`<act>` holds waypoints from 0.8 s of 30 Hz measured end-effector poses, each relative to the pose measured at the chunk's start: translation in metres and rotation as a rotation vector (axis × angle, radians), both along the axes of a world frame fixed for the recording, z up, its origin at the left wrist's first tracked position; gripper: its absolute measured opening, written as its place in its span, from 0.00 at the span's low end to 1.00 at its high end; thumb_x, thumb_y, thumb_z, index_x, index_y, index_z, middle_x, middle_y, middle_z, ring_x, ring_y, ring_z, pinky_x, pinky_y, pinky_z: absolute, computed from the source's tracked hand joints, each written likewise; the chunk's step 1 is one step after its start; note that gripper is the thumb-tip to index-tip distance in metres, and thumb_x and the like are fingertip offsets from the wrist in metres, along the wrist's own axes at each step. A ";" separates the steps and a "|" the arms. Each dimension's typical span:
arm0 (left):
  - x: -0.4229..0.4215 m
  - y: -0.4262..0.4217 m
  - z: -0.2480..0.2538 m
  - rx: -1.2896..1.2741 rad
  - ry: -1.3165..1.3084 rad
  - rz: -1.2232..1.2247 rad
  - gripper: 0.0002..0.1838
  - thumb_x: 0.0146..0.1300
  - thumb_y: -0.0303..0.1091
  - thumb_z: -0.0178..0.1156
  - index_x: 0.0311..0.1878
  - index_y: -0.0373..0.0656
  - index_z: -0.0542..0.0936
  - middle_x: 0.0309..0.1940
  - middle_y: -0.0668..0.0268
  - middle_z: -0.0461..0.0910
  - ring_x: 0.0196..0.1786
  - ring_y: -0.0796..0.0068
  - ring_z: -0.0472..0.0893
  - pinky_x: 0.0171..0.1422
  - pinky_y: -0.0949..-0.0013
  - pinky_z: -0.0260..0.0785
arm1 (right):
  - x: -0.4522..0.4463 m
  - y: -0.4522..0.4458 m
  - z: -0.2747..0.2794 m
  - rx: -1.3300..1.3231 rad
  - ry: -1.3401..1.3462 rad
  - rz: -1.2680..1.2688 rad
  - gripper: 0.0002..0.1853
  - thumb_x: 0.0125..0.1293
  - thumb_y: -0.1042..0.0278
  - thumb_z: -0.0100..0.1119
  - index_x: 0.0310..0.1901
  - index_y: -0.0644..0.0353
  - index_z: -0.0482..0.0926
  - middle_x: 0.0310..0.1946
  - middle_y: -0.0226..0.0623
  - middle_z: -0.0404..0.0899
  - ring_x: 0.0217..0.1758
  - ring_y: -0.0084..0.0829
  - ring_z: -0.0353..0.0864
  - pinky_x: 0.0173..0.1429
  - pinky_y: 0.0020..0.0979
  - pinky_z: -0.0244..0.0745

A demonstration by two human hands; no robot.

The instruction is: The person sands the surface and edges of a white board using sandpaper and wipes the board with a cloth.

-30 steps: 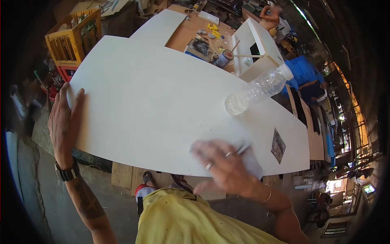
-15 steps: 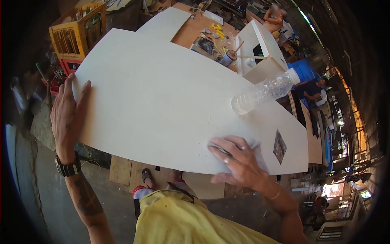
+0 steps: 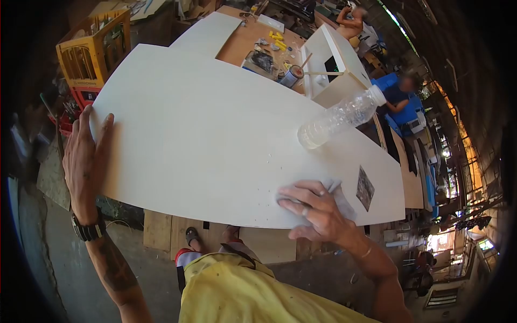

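A large white panel (image 3: 177, 118) lies flat before me, with a diamond-shaped opening (image 3: 365, 188) near its right end. At the panel's left edge rests my left hand (image 3: 83, 161), fingers stretched out and thumb apart on the surface. My right hand (image 3: 318, 212) presses a crumpled greyish-white cloth (image 3: 343, 202) onto the panel, left of the diamond opening. The palm and fingers hide part of the cloth. Small specks dot the surface beside this hand. A clear plastic bottle (image 3: 339, 118) with a white cap stands on the panel, holding some liquid.
Beyond the panel, a brown board (image 3: 231, 46) carries a can (image 3: 291, 76) with sticks and yellow pieces. A white box-like piece (image 3: 344, 86) stands beside it. Yellow (image 3: 86, 59) and red crates (image 3: 86, 96) are stacked at left. Two other people are in the background.
My right hand and the cloth have shifted very slightly on the panel. The whole view has moved a little left. My left hand keeps its place at the edge.
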State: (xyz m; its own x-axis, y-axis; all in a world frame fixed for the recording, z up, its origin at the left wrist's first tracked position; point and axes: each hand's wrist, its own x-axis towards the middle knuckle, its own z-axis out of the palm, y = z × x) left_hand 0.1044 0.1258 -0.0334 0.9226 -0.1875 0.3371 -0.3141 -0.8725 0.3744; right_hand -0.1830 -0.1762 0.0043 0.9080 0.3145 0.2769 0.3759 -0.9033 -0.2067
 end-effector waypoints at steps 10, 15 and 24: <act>0.000 -0.002 0.001 -0.003 -0.017 -0.012 0.35 0.71 0.59 0.49 0.69 0.40 0.68 0.60 0.52 0.77 0.62 0.53 0.77 0.66 0.55 0.67 | 0.016 0.019 -0.006 0.391 0.003 -0.120 0.10 0.53 0.79 0.72 0.38 0.62 0.87 0.44 0.38 0.83 0.46 0.35 0.80 0.52 0.36 0.71; 0.001 -0.002 0.001 -0.004 -0.010 -0.007 0.35 0.71 0.59 0.50 0.70 0.41 0.68 0.59 0.51 0.77 0.62 0.53 0.78 0.66 0.54 0.67 | 0.022 0.024 -0.008 0.309 -0.080 -0.084 0.10 0.52 0.81 0.72 0.38 0.62 0.86 0.43 0.36 0.81 0.44 0.35 0.78 0.49 0.33 0.74; 0.002 0.001 -0.004 -0.008 -0.055 0.001 0.35 0.71 0.58 0.51 0.69 0.40 0.68 0.60 0.52 0.77 0.62 0.53 0.78 0.65 0.54 0.68 | 0.001 0.031 -0.007 0.194 -0.136 -0.119 0.14 0.50 0.84 0.70 0.40 0.64 0.83 0.42 0.38 0.80 0.43 0.38 0.78 0.47 0.35 0.75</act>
